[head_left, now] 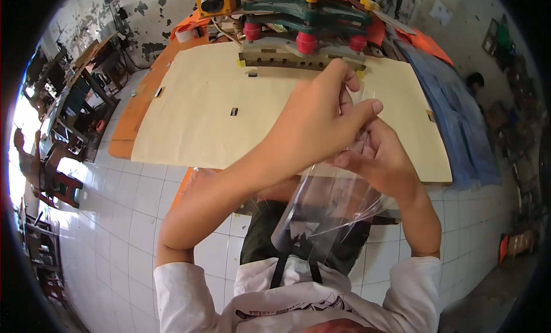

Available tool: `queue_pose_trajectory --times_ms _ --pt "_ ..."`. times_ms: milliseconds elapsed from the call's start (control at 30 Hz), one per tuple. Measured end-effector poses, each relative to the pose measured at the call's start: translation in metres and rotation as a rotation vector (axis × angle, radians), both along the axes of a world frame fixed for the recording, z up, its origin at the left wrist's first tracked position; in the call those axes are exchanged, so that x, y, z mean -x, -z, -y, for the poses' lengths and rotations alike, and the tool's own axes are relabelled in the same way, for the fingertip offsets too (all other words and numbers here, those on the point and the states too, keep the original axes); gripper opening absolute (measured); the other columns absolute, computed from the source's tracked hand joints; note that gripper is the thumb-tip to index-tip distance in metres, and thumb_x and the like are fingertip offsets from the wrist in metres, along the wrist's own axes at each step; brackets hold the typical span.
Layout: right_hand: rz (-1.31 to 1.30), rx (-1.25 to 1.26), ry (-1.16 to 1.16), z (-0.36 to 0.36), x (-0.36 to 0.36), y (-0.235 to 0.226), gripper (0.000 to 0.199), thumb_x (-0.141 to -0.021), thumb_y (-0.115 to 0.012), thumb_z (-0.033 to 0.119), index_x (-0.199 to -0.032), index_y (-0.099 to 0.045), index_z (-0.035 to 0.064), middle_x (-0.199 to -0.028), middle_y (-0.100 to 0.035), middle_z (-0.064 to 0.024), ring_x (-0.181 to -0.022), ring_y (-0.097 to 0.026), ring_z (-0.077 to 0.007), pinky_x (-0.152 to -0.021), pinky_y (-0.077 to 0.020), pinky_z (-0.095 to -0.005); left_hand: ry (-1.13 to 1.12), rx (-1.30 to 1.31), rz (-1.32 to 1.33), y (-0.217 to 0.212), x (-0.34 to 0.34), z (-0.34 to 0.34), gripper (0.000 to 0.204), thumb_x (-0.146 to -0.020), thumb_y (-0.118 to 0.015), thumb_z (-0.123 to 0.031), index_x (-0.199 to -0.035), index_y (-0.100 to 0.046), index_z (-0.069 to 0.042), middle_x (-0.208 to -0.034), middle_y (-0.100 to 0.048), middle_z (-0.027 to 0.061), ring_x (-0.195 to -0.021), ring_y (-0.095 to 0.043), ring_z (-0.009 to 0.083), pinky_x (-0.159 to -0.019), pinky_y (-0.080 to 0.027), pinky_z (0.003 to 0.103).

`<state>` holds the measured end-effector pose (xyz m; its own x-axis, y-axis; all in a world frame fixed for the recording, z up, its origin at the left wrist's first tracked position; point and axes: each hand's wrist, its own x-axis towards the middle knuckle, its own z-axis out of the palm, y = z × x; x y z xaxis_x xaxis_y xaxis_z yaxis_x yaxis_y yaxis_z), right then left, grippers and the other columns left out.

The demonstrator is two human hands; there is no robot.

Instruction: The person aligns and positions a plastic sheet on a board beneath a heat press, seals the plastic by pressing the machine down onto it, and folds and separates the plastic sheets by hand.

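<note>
Clear plastic film (pixel 327 212), probably light, slippery and best pinched by its edge, hangs at the near side of the cream board (pixel 189 115), gripped by the right hand (pixel 389 163), the adjacent left hand's (pixel 318 112) hold unclear.

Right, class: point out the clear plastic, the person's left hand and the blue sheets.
Clear plastic (pixel 328 205): head view, middle of its hanging part.
Left hand (pixel 319 112): head view, back of hand.
Blue sheets (pixel 452 112): head view, upper surface.
</note>
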<state>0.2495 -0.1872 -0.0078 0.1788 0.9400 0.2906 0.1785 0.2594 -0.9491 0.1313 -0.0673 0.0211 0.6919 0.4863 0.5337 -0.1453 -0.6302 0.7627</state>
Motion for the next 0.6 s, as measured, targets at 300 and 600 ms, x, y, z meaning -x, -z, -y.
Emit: queue_pose_trajectory --times_ms 300,600 --pt "-0.245 0.009 -0.047 0.024 -0.047 -0.025 0.04 -0.095 -0.064 0.012 -0.13 -0.053 -0.0033 -0.096 -0.068 -0.0115 -0.074 -0.068 -0.0161 -0.072 -0.0575 -0.0283 0.258 0.259 0.168 -0.03 0.032 -0.033 0.023 -0.095 -0.063 -0.014 -0.112 -0.058 0.001 -0.083 -0.063 0.0038 -0.067 -0.063 0.0105 -0.061 -0.051 0.026" --pt "0.061 -0.122 0.281 0.126 -0.158 -0.092 0.024 -0.099 -0.059 0.022 -0.113 -0.061 0.0028 -0.078 -0.06 -0.0017 -0.055 -0.054 -0.0087 -0.054 -0.0464 -0.0229 -0.189 0.201 0.229 -0.065 0.143 -0.132 0.034 -0.098 -0.059 -0.021 -0.125 -0.06 0.0 -0.116 -0.062 0.0062 -0.083 -0.063 0.0107 -0.075 -0.052 0.028"
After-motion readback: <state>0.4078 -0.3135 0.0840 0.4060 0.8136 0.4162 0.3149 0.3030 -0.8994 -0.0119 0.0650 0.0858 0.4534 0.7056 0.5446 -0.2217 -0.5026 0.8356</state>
